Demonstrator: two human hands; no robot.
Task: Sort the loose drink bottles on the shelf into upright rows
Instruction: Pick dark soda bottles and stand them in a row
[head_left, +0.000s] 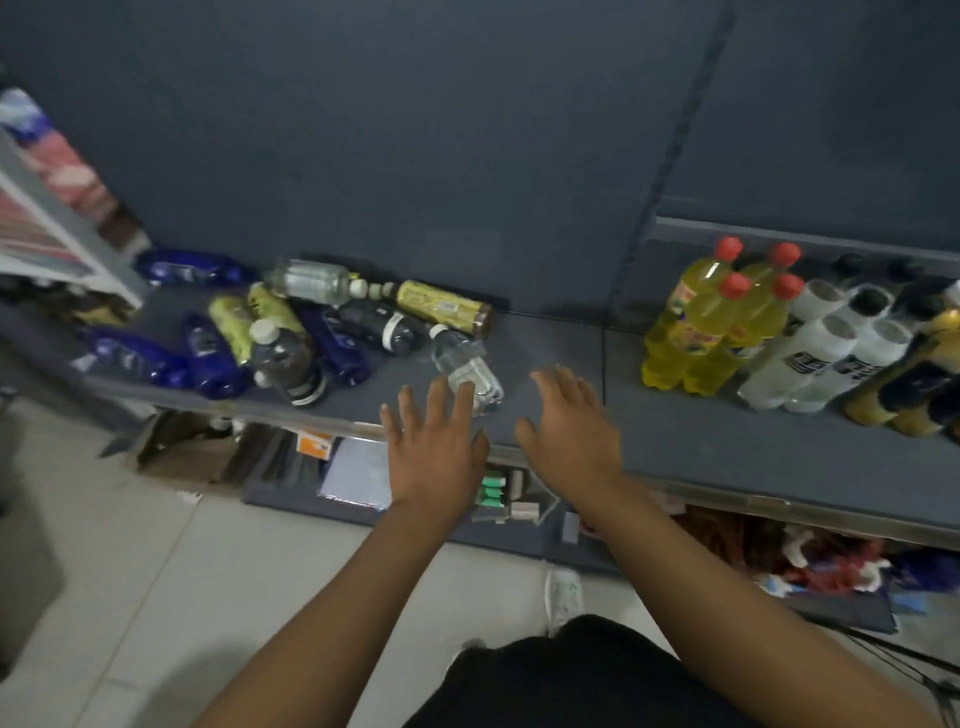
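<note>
A heap of loose drink bottles lies on its side on the grey shelf (550, 332): blue ones (213, 358), yellow-labelled ones (441, 305), a dark cola bottle (376, 325) and a clear bottle (311, 280). One dark bottle with a white cap (280, 358) stands in the heap. A small clear bottle (465, 366) lies nearest me, cap pointing away. My left hand (434, 447) hovers at the shelf's front edge, fingers spread, fingertips just over that bottle's base. My right hand (571, 426) is open beside it, over bare shelf.
On the right stand upright rows: yellow bottles with red caps (722, 322), white bottles (826, 353) and dark amber ones (914, 379). A lower shelf (363, 467) holds boxes and packets. Another rack (52, 208) juts in at the left. Tiled floor lies below.
</note>
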